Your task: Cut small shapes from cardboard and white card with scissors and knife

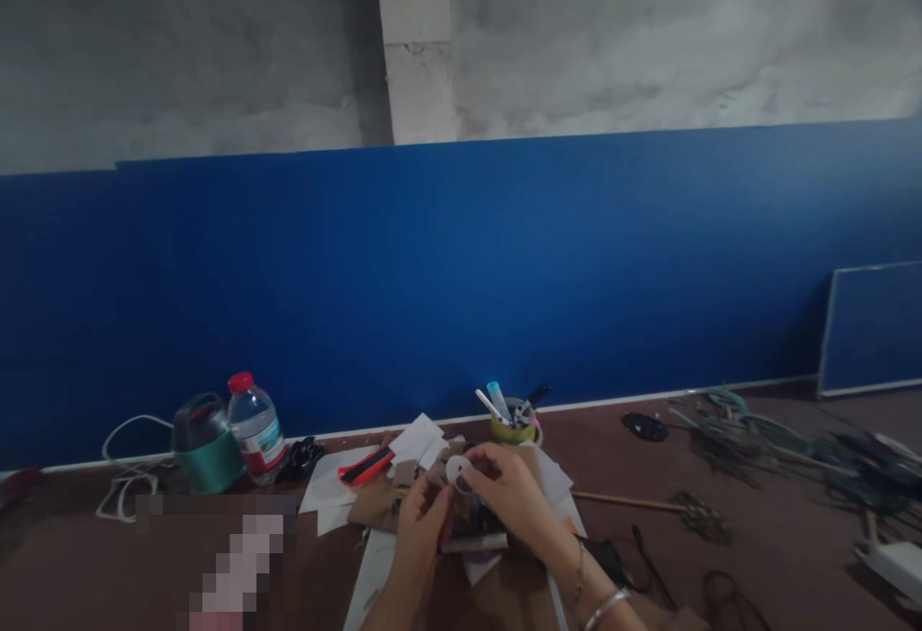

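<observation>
A small white disc [456, 469] with what look like small holes in it is held up over the cluttered middle of the table. My right hand [508, 495] pinches its right edge between thumb and fingers. Close by on the left, my left hand [424, 521] has its fingers and thumb drawn together at the disc's lower left edge. Its fingertips are partly hidden. Beneath both hands lie brown cardboard pieces [375, 506] and white paper sheets [332, 479]. Some dark thing under the hands is too blurred to name.
Left of the hands lie a red and black utility knife [366, 466], a red-capped water bottle [257, 434] and a teal container [208, 458]. Behind them stands a green pen cup [513, 431]. Tangled cables [778, 448] and a thin stick [626, 500] lie to the right. A blue partition [461, 276] borders the table.
</observation>
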Available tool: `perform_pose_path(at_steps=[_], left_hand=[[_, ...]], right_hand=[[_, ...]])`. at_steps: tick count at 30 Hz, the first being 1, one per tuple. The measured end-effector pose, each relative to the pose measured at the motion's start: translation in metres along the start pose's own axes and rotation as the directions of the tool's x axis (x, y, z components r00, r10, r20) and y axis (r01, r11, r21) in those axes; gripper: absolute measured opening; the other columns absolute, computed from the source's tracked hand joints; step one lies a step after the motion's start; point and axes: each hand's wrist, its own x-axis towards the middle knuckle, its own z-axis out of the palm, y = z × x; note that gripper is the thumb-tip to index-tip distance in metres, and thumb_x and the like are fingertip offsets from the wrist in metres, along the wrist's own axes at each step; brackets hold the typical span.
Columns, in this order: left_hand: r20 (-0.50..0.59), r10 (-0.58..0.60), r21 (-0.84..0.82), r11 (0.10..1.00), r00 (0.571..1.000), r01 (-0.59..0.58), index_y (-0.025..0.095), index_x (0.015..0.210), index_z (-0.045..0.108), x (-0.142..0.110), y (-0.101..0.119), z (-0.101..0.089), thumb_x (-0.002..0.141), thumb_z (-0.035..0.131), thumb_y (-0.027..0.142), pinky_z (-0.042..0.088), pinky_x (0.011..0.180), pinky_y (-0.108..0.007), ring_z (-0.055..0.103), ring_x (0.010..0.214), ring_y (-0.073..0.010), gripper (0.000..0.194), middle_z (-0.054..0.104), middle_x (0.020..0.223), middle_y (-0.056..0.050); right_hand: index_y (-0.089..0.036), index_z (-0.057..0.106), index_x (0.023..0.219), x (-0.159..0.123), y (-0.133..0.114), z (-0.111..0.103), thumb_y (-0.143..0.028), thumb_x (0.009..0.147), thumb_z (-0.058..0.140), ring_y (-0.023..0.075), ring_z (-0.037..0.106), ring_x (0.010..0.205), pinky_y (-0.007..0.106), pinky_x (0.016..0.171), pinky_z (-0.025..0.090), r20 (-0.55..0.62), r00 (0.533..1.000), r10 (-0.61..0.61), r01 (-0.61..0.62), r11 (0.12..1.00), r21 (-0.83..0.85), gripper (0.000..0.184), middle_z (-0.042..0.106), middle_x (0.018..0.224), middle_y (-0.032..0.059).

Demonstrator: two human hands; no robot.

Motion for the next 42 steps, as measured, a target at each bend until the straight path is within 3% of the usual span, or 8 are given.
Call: perform_pose_path(at_steps=[4,8,13,19,24,34,38,42], left_hand=[[0.014,0.003,-0.057,0.998,1.0,-0.002,0.014,0.09,0.066,-0.003,0.003,0.001,0.057,0.079,0.046,0.02,0.038,-0.016,0.032,0.037,-0.0035,0.047,0.046,0.046,0.007],[0.056,0.002,-0.186,0.983,0.998,0.008,0.014,0.091,0.068,-0.008,0.01,0.003,0.061,0.076,0.038,0.031,0.044,-0.018,0.047,0.047,-0.0078,0.039,0.059,0.059,0.001],[0.024,-0.016,-0.162,0.987,1.0,0.02,0.014,0.084,0.068,-0.008,0.009,0.002,0.056,0.08,0.037,0.037,0.049,-0.02,0.052,0.05,-0.0104,0.038,0.061,0.06,0.0],[-0.02,-0.054,-0.135,0.99,0.998,0.051,0.014,0.084,0.068,-0.004,-0.002,0.001,0.05,0.082,0.047,0.027,0.04,-0.016,0.044,0.042,-0.0062,0.05,0.059,0.055,0.002],[-0.004,-0.064,-0.192,0.979,0.998,0.062,0.014,0.083,0.069,-0.004,0.001,0.002,0.048,0.086,0.04,0.036,0.047,-0.017,0.05,0.048,-0.0077,0.047,0.063,0.061,0.0],[0.099,-0.145,-0.312,0.935,0.984,0.17,0.013,0.085,0.068,-0.004,0.007,0.003,0.048,0.086,0.032,0.027,0.041,-0.016,0.042,0.041,-0.004,0.045,0.055,0.051,0.003],[0.045,-0.136,-0.272,0.951,0.99,0.144,0.016,0.085,0.063,-0.007,0.013,0.006,0.051,0.084,0.036,0.029,0.041,-0.015,0.045,0.042,-0.0046,0.045,0.056,0.052,0.004],[0.01,-0.095,-0.28,0.955,0.995,0.094,0.017,0.066,0.056,-0.008,0.019,0.008,0.052,0.083,0.039,0.033,0.043,-0.016,0.051,0.047,-0.0069,0.038,0.058,0.056,0.003]], right_hand=[[-0.017,0.064,0.075,0.0,0.002,0.0,-0.025,0.074,0.052,0.0146,0.057,0.065,0.022,0.061,0.043,-0.006,1.0,-0.02,0.02,1.0,-0.008,0.014,0.066,0.069,0.0012],[-0.017,0.063,0.073,0.002,0.006,0.0,-0.023,0.074,0.051,0.0134,0.055,0.06,0.021,0.058,0.042,-0.016,1.0,-0.023,0.023,1.0,0.006,0.014,0.064,0.065,0.0],[-0.018,0.063,0.075,0.003,0.004,-0.002,-0.025,0.074,0.052,0.014,0.057,0.062,0.022,0.06,0.043,0.003,1.0,-0.007,0.007,0.999,0.047,0.013,0.066,0.066,0.0003],[-0.017,0.066,0.078,0.003,0.005,-0.001,-0.026,0.075,0.052,0.0154,0.06,0.065,0.023,0.062,0.045,0.027,1.0,0.001,-0.003,0.997,0.08,0.017,0.069,0.07,0.0019],[-0.018,0.066,0.078,0.001,0.002,-0.002,-0.026,0.075,0.052,0.0159,0.061,0.067,0.023,0.062,0.045,0.044,0.999,0.019,-0.024,0.992,0.125,0.017,0.07,0.072,0.0017],[-0.018,0.064,0.077,-0.002,-0.002,-0.002,-0.029,0.073,0.056,0.0134,0.058,0.06,0.021,0.056,0.043,0.09,0.993,0.078,-0.099,0.96,0.261,0.014,0.066,0.065,-0.0012],[-0.018,0.064,0.075,0.0,0.0,-0.002,-0.031,0.074,0.055,0.0144,0.059,0.062,0.022,0.057,0.044,0.02,0.998,0.057,-0.06,0.977,0.206,0.015,0.066,0.065,-0.0005],[-0.018,0.063,0.076,0.002,0.003,-0.003,-0.032,0.076,0.052,0.0156,0.059,0.063,0.023,0.059,0.044,-0.079,0.997,0.002,0.006,0.995,0.097,0.018,0.066,0.067,0.0015]])
